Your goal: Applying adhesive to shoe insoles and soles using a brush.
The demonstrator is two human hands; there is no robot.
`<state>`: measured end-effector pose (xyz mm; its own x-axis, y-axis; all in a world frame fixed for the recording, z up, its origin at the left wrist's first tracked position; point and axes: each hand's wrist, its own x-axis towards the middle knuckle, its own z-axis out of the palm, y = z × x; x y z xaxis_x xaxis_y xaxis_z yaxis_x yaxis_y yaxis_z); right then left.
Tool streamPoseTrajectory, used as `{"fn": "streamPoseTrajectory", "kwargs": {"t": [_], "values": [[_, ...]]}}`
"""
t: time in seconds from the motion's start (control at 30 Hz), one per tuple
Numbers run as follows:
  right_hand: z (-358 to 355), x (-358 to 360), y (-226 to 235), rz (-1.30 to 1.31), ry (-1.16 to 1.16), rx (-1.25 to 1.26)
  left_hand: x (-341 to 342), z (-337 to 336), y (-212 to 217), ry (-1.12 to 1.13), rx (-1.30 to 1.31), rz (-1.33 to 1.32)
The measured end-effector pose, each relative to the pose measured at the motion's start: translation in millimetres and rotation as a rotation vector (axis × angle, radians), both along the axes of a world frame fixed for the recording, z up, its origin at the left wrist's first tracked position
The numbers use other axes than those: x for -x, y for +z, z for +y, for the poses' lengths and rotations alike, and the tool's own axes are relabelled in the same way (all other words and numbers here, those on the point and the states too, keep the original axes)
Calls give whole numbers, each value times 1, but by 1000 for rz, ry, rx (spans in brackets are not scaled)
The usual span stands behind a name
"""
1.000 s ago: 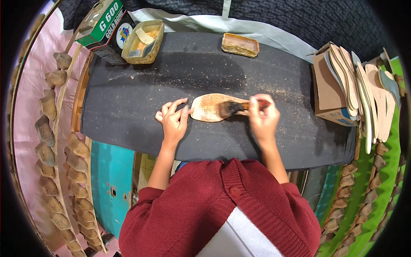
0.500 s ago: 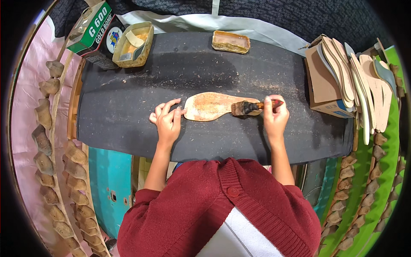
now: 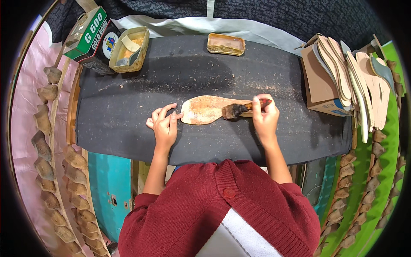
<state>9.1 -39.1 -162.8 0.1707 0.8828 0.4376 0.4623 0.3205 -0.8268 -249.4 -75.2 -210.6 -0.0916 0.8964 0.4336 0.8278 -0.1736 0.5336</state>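
Observation:
A sole-shaped insole [image 3: 201, 109] lies flat on the dark table, its wide end to the left. Its tan surface has darker, streaky patches. My right hand [image 3: 266, 118] is closed around the handle of a brush [image 3: 233, 111]. The dark, caked bristles are at the near edge of the insole's narrow middle, and the brush and hand hide part of the narrow end. My left hand [image 3: 165, 126] has its fingers spread, with a fingertip touching the insole's wide left end.
A yellowed tub [image 3: 130, 49] with a pale scraper in it stands beside a green-and-black can [image 3: 92, 43]. A shallow rectangular tray [image 3: 226, 44] sits at the back. At right, a cardboard box [image 3: 317, 81] holds several insoles [image 3: 338, 70]. Racks of wooden shoe lasts [image 3: 43, 118] flank the table.
My right hand has brought the brush slightly left and nearer along the insole. My left hand stays at the wide end. The whole view has shifted a little.

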Motion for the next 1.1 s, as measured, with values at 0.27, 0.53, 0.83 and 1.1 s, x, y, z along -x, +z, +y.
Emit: {"fn": "streamPoseTrajectory", "kwargs": {"t": [0.27, 0.53, 0.83, 1.1], "values": [[2, 26, 16, -4, 37, -30, 4, 2, -3, -18, 13, -14], [6, 11, -2, 46, 56, -33, 2, 1, -1, -17, -2, 50], [-5, -37, 13, -79, -147, -1, 3, 0, -5, 7, 5, -1], [8, 9, -8, 86, 85, -27, 0, -2, 1, -11, 20, 0]]}}
